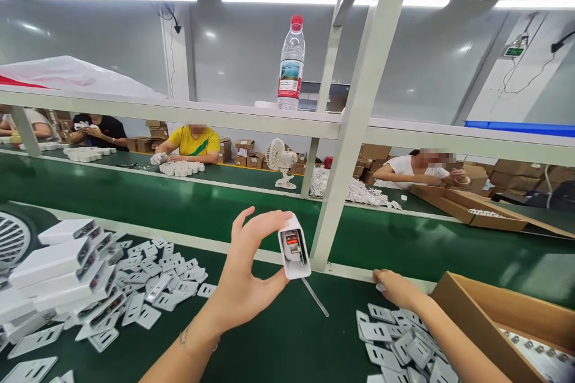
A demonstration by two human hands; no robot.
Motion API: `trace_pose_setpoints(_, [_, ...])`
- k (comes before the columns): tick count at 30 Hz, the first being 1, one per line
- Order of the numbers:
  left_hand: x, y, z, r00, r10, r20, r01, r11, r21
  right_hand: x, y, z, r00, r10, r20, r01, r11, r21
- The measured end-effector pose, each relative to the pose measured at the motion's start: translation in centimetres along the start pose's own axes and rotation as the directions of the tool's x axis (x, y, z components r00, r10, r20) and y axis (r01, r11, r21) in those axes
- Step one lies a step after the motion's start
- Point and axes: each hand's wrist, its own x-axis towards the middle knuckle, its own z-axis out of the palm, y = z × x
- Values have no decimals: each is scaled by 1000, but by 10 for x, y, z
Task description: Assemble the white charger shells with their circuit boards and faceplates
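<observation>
My left hand grips a white charger housing between thumb and fingers, its open end facing me. Inside that end a red USB port and a second metal port show. Below the housing a thin metal strip lies on the green work surface. Over on the right, my right hand is closed near the bench's back edge, just beyond a pile of light-grey cover plates with slots. Something small and pale shows at its fingertips, too small to name.
Stacked white housings and loose slotted plates lie at the left. A cardboard box with white parts stands right. A frame post rises in front; a shelf carries a water bottle. Beyond, people sit working near a fan.
</observation>
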Motion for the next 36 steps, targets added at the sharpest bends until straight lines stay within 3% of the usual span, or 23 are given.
trace_pose_setpoints(3, [-1,3,-7,1000,-2,-23,2,1000,-17,-3,-11,-10,999,-15,-48,24,983,184])
trace_pose_setpoints(7, [-1,5,-15,999,13,-44,-15,999,-34,-23,-47,-41,969,-181,-168,242,834,495])
trace_pose_setpoints(9, [-1,6,-18,998,19,-64,-23,998,-51,-46,-79,-57,924,-258,-284,384,632,673])
trace_pose_setpoints(11, [0,7,-22,996,22,-83,-27,998,-63,-73,-119,-71,844,-277,-460,515,173,840])
trace_pose_setpoints(12, [0,8,-25,996,25,-90,-31,997,-66,-87,-141,-78,799,-310,-516,546,11,838])
trace_pose_setpoints(13, [0,8,-28,995,30,-92,-36,997,-67,-99,-161,-84,755,-341,-560,564,-98,820])
trace_pose_setpoints(15, [0,10,-34,995,42,-94,-47,997,-62,-119,-198,-94,700,-389,-598,562,-215,798])
trace_pose_setpoints(18, [-1,12,-47,991,66,-120,-74,996,-59,-136,-234,-99,649,-409,-641,565,-305,767])
trace_pose_setpoints(23, [-3,10,-70,986,131,-104,-138,988,-65,-152,-264,-91,634,-262,-728,652,-325,685])
trace_pose_setpoints(30, [-4,6,-79,989,147,-34,-149,985,-84,-162,-291,-86,579,110,-808,777,-374,506])
trace_pose_setpoints(33, [-4,5,-79,989,146,-17,-146,985,-90,-155,-296,-84,577,117,-808,777,-384,499])
trace_pose_setpoints(36, [-4,5,-80,989,147,-5,-147,986,-76,-148,-296,-82,541,104,-834,795,-387,467])
